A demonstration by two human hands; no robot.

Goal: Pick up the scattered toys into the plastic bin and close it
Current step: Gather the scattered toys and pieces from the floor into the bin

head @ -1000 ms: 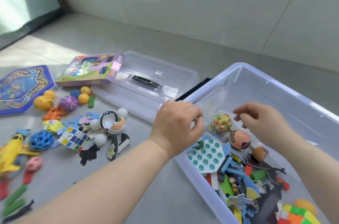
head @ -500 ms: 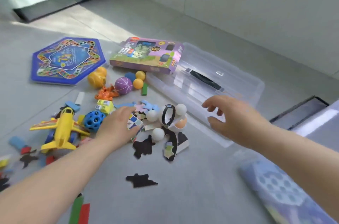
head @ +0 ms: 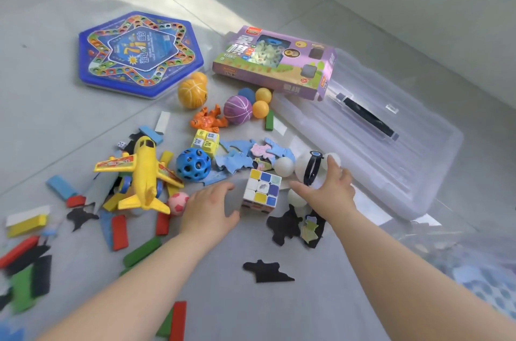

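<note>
Toys lie scattered on the grey floor. My left hand [head: 209, 209] is open just left of a pastel puzzle cube [head: 261, 191], with its thumb near the cube's lower corner. My right hand [head: 326, 189] reaches over a white egg-shaped shell with a black ring [head: 308, 168], and its fingertips touch a white ball [head: 333, 159] behind it. Another white ball [head: 284, 166] sits beside the cube. The clear bin [head: 458, 245] shows only as a blurred corner at the lower right. Its clear lid [head: 391, 161] with a black handle lies flat on the floor.
A yellow toy plane [head: 142, 173], a blue holed ball [head: 193, 164], small basketballs [head: 192, 93], coloured blocks and black foam pieces [head: 268, 272] cover the floor to the left. A blue hexagonal game board [head: 139, 52] and a purple box [head: 273, 61] lie further back.
The view swung left from the bin to the toy pile. Both hands left the bin; the left now sits by the cube, the right on the white shell.
</note>
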